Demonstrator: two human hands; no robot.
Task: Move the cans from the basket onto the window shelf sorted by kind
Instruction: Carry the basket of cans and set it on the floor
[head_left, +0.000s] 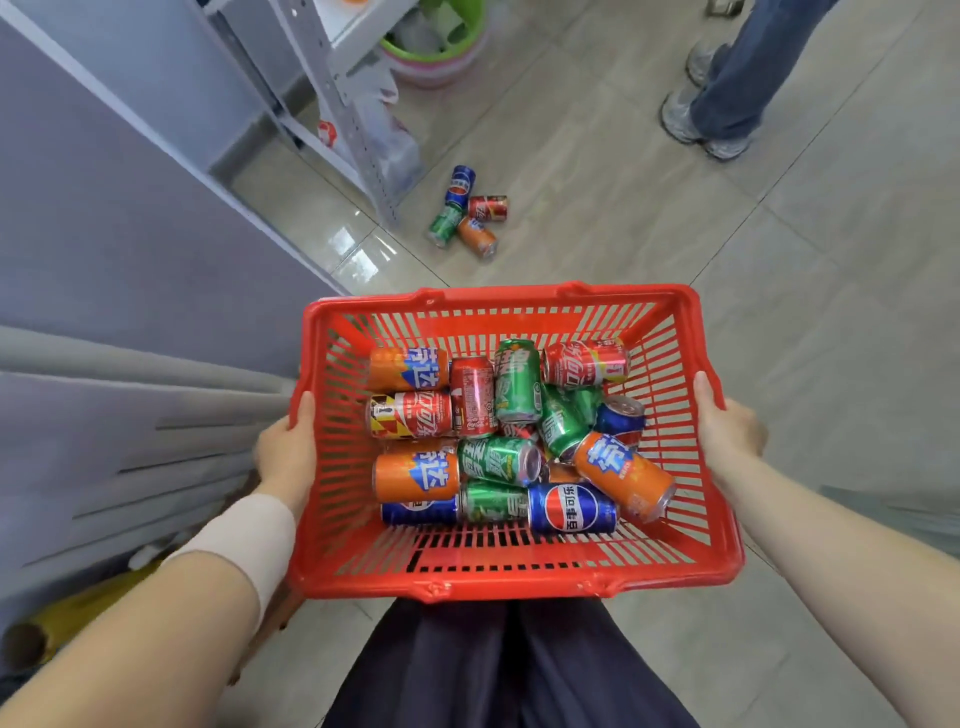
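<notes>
Cans (498, 436) lie jumbled on their sides in the red basket (519, 584), left hand (283, 452) and right hand (727, 431) each clamping a side rim with thumb over the top; smooth stiff cylinders, likely heavy together, slippery, so wrap fingers round one can's middle.

both hands grip the red basket (519, 579) of cans (498, 431).
</notes>
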